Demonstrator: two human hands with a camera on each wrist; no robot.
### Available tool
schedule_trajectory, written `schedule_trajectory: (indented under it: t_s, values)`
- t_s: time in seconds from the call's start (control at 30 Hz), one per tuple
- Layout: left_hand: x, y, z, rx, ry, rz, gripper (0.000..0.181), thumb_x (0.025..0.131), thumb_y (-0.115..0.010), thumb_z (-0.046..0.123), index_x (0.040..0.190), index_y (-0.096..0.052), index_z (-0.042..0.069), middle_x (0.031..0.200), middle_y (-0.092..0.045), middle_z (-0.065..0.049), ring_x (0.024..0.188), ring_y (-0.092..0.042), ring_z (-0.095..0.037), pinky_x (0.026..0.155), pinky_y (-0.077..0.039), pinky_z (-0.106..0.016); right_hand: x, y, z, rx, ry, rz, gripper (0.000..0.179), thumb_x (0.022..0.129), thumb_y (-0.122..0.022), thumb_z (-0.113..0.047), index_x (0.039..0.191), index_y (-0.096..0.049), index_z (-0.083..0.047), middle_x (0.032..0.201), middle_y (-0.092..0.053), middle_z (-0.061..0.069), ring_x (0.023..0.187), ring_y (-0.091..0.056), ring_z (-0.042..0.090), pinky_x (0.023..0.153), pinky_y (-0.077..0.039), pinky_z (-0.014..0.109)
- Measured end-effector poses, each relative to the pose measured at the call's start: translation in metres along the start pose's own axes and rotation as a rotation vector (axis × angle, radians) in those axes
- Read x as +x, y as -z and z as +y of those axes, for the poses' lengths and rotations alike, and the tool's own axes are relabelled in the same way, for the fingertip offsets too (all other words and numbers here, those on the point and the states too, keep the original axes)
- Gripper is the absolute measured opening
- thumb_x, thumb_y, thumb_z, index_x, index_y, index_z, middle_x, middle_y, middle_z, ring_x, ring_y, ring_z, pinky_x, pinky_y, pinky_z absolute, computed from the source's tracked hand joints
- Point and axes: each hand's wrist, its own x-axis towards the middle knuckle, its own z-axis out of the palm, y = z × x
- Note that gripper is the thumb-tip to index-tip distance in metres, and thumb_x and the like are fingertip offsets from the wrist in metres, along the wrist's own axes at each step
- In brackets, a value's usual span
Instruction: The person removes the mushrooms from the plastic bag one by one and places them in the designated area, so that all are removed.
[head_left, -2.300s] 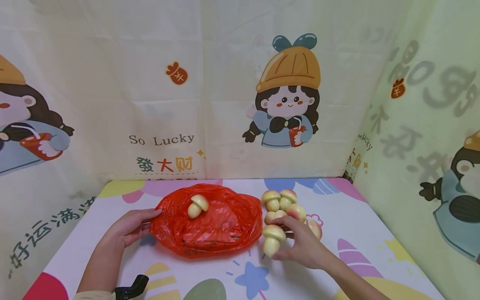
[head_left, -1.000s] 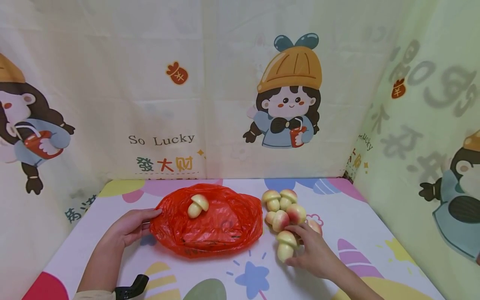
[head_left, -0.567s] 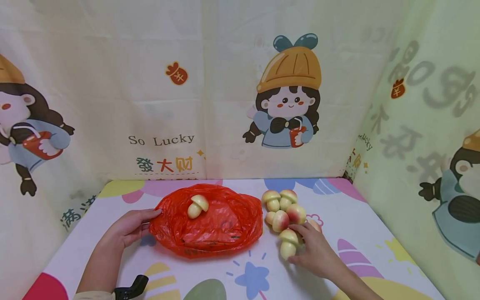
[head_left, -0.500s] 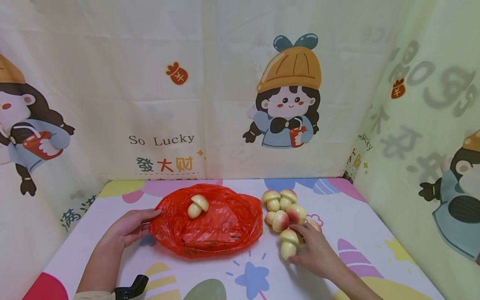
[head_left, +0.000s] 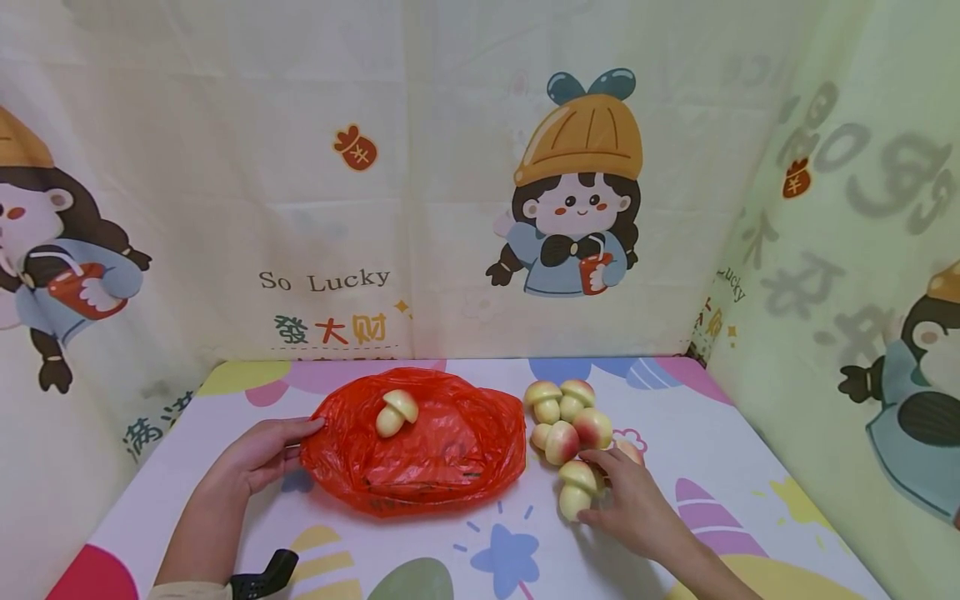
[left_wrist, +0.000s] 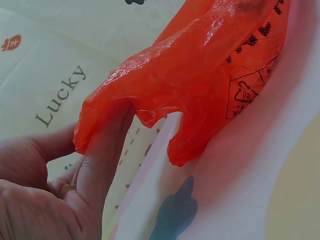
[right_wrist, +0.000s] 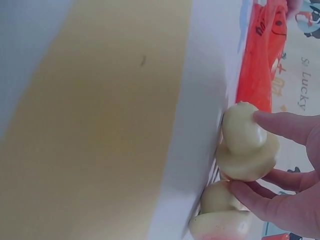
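Note:
My left hand [head_left: 262,454] pinches the left rim of a red plastic bag [head_left: 420,496], which lies spread with its mouth facing up. In the left wrist view the bag's film [left_wrist: 200,85] hangs over the fingers. Inside the bag lies one pale mushroom [head_left: 396,412], apparently a toy. My right hand [head_left: 633,504] holds another mushroom [head_left: 576,492] just right of the bag, stem toward me. The right wrist view has the thumb on this mushroom's stem [right_wrist: 242,127] and a finger touching a neighbouring mushroom [right_wrist: 220,225].
Several more mushrooms with pinkish caps sit right of the bag, among them a touching pair [head_left: 558,400] at the back and one pink-topped mushroom [head_left: 562,442] nearer. Another [head_left: 628,452] is partly hidden behind the right hand. A patterned cloth [head_left: 495,558] covers the table; printed curtains surround it.
Over the last two seconds my right hand has shifted slightly right with its mushroom. A mushroom beside it has turned, showing its pink cap. The left hand and bag have stayed put.

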Motion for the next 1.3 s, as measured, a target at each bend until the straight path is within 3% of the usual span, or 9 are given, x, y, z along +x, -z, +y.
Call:
schedule_trajectory:
  t_s: [0.3, 0.6, 1.3]
  values:
    - [-0.0015, -0.0027, 0.0017, -0.008, -0.003, -0.003, 0.053, 0.101, -0.070, 0.024, 0.146, -0.057, -0.001, 0.102, -0.078, -0.001, 0.091, -0.079, -0.021, 0.084, -0.065, -0.034, -0.0021, -0.0016, -0.0007, -0.045, 0.034, 0.071, 0.071, 0.063, -0.099, -0.017, 0.126, -0.069, -0.007, 0.116, -0.066, 0.004, 0.109, -0.058, 0.020, 0.097, -0.054, 0.046]
    - [-0.0013, -0.0034, 0.0024, -0.009, -0.008, -0.004, 0.053, 0.101, -0.070, 0.024, 0.146, -0.057, -0.001, 0.101, -0.078, -0.001, 0.091, -0.079, -0.020, 0.084, -0.065, -0.034, -0.0017, -0.0028, -0.0024, -0.053, 0.041, 0.105, 0.071, 0.062, -0.099, -0.014, 0.126, -0.069, -0.006, 0.115, -0.063, 0.005, 0.111, -0.056, 0.021, 0.097, -0.054, 0.046]
    - [-0.0010, -0.0004, -0.0004, 0.004, -0.018, 0.001, 0.054, 0.101, -0.070, 0.024, 0.147, -0.056, -0.002, 0.102, -0.078, -0.001, 0.091, -0.079, -0.021, 0.084, -0.065, -0.035, -0.0042, -0.0029, -0.0024, -0.025, 0.016, 0.076, 0.072, 0.064, -0.099, -0.017, 0.128, -0.068, -0.010, 0.120, -0.062, 0.005, 0.112, -0.057, 0.021, 0.100, -0.053, 0.050]
